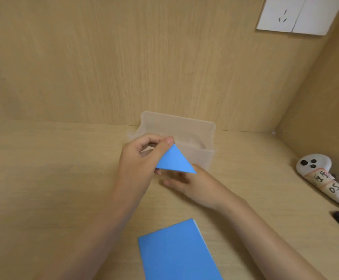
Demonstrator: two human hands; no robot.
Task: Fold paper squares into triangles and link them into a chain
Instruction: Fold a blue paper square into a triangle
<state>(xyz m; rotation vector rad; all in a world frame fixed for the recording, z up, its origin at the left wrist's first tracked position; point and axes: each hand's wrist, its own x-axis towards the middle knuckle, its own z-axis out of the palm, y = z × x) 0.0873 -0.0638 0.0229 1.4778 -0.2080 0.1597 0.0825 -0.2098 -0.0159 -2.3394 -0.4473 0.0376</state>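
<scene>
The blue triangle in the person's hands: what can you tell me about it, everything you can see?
The blue triangle is plain matte paper, folded flat, with crisp edges. It is held off the wooden desk, one point up, in front of a clear plastic box. The left hand pinches its top corner; the right hand lies under its lower edge, fingers straight.

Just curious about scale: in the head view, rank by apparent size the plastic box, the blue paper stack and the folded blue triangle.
1. Plastic box and blue paper stack: about alike; the stack is nearer and cut off, so unranked.
2. Folded blue triangle: clearly smallest.
</scene>
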